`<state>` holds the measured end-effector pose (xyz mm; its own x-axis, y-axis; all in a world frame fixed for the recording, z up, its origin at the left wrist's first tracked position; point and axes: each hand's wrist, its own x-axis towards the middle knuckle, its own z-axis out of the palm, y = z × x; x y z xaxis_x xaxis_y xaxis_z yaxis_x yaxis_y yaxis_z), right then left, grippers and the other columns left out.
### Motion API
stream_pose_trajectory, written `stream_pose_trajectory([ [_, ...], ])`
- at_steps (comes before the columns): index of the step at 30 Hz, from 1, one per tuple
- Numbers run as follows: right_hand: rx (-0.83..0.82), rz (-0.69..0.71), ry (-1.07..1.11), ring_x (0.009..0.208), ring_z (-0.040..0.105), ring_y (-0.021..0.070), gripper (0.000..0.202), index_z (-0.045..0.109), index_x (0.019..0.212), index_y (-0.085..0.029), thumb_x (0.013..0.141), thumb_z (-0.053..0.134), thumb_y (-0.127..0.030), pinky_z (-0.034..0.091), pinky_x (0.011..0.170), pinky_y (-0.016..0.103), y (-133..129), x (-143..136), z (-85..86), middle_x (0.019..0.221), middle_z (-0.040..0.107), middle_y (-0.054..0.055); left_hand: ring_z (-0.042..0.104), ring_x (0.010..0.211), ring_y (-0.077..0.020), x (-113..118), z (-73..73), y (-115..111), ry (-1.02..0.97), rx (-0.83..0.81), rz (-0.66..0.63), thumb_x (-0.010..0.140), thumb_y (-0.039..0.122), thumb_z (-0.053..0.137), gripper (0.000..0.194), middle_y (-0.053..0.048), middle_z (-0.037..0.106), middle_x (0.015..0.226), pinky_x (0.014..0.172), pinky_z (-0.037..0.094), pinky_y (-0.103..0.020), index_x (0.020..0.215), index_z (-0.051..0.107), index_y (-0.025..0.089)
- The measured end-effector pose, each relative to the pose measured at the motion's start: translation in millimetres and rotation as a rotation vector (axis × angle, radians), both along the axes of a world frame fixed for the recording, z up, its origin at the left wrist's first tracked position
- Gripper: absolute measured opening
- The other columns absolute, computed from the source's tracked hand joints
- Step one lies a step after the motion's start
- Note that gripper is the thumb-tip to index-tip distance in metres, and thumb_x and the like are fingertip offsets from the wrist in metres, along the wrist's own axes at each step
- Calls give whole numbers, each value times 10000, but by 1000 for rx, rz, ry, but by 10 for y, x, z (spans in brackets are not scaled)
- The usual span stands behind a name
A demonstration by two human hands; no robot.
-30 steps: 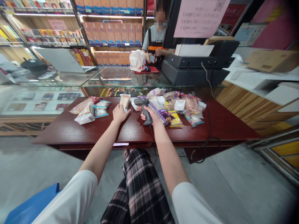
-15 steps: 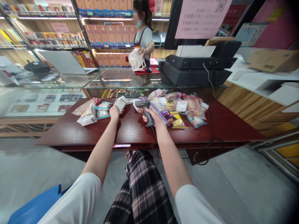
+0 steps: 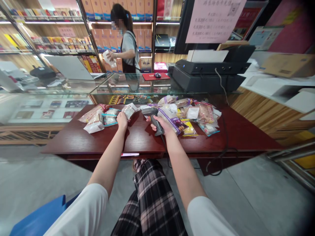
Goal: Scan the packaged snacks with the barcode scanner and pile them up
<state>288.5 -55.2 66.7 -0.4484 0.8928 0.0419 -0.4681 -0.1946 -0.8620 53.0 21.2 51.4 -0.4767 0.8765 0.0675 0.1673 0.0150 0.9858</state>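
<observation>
My left hand is closed on a small white-and-clear snack packet, held just above the dark red table. In my right hand is a black barcode scanner, gripped by its handle, its head pointing left toward the packet. Left of my left hand lie a blue-edged packet, a white paper bag and a clear bag with red print. Behind and right of the scanner spreads a pile of bagged snacks, among them a purple-and-white bag and a yellow packet.
Beyond the table runs a glass counter with a mouse on a red mat. A co-worker stands behind it holding something white. A black cash drawer sits at right. The scanner's cable hangs over the table edge.
The co-worker has moved left, carrying the white object away from the red mat. My hands keep nearly the same pose with packet and scanner; the view has shifted slightly.
</observation>
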Motion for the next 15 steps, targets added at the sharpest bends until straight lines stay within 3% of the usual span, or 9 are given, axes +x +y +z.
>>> stream_pose_trajectory([
  [15,57,21,71,425,384,26,208,557,937,-178,869,618,-365,353,369,176,-7,-25,14,840,582,-23,616,503,-191,-32,-78,26,145,24,-61,880,328,326,313,-38,578,509,482,494,-273,691,542,202],
])
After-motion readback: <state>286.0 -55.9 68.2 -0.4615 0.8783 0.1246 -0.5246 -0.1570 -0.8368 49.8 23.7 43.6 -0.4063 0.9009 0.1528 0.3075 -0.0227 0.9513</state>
